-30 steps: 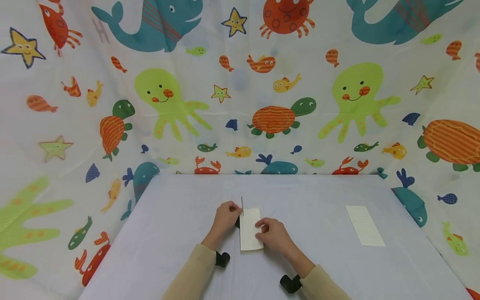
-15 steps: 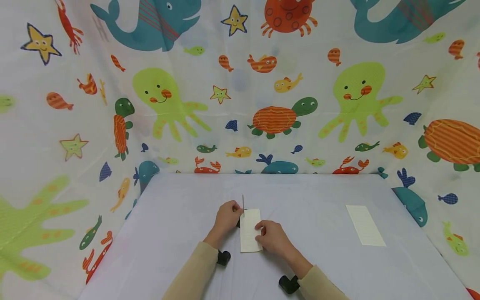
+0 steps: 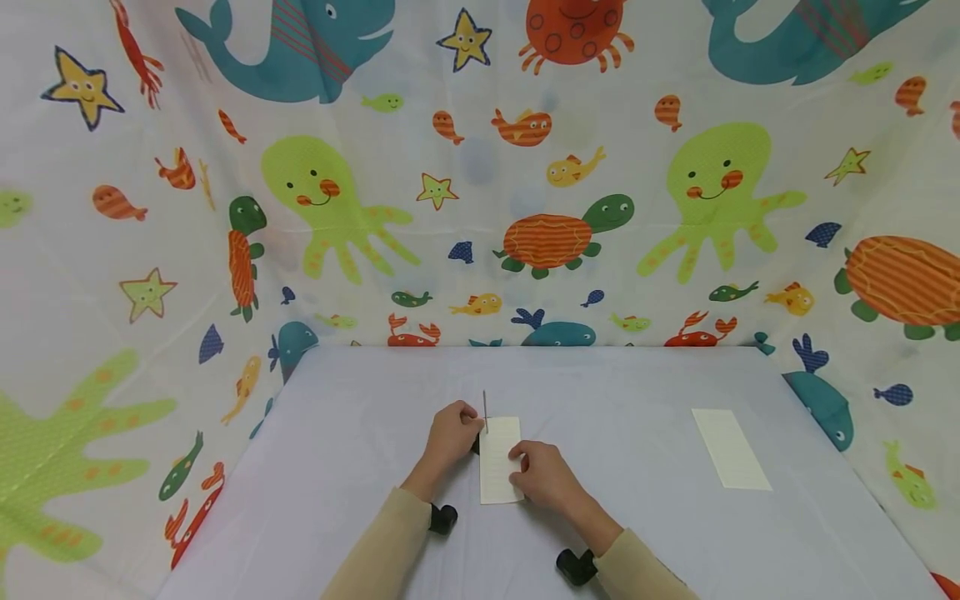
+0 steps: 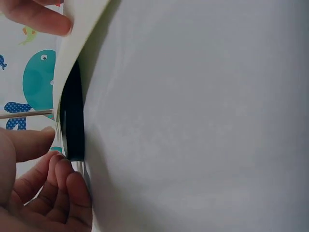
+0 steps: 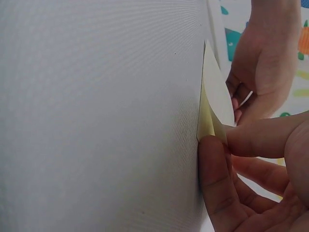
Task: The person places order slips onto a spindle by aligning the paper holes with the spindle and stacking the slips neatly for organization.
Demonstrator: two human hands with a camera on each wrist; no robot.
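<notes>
A bill spike stands on the white table, its thin metal spike point(image 3: 484, 405) rising at the top left corner of a cream lined paper sheet point(image 3: 498, 467). The sheet covers most of the spike's black base point(image 4: 73, 121), which shows from the side in the left wrist view. My left hand point(image 3: 452, 437) pinches the sheet's top left corner, thumb and fingers right beside the spike and base. With thumb and forefinger, my right hand point(image 3: 551, 475) pinches the sheet's right edge. In the right wrist view the paper point(image 5: 215, 92) bows up from the table.
Another cream lined sheet point(image 3: 731, 450) lies flat on the right of the table point(image 3: 637, 400). Black wrist cameras point(image 3: 576, 568) stick out under both forearms. A curtain point(image 3: 480, 175) printed with sea animals hangs behind and at the sides.
The sheet's near edge, curled a second ago, lies flatter, and its printed lines show more clearly. Both hands keep their hold and have hardly moved.
</notes>
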